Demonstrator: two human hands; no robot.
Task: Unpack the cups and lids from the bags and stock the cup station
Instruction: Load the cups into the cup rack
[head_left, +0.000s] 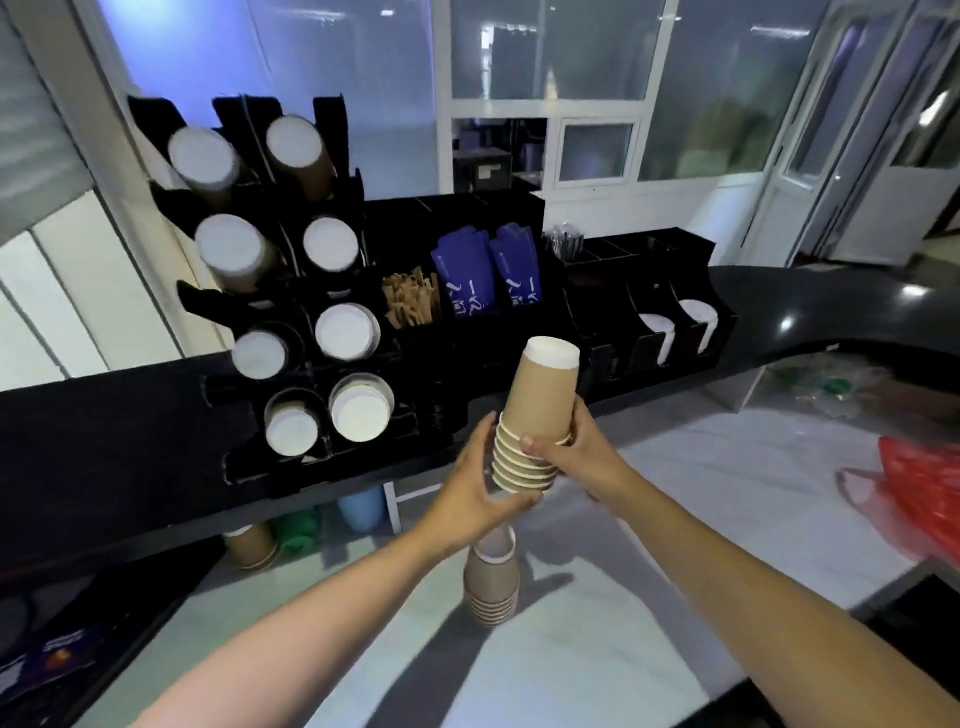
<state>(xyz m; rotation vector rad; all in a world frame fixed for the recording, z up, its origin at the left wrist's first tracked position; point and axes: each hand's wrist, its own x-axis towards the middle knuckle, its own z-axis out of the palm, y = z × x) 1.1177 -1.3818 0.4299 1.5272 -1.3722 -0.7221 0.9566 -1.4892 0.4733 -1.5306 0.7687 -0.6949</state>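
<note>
Both hands grasp a nested stack of kraft paper cups (537, 415).
Left hand (480, 488) cups its rims, right hand (576, 449) pinches midway; the tilted stack could separate and topple the second cup stack (492, 582) on the desk (701, 519).

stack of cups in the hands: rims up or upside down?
Upside down. The held cup stack shows a closed white base on top and rolled rims toward the bottom, gripped by the left hand and right hand.
</note>
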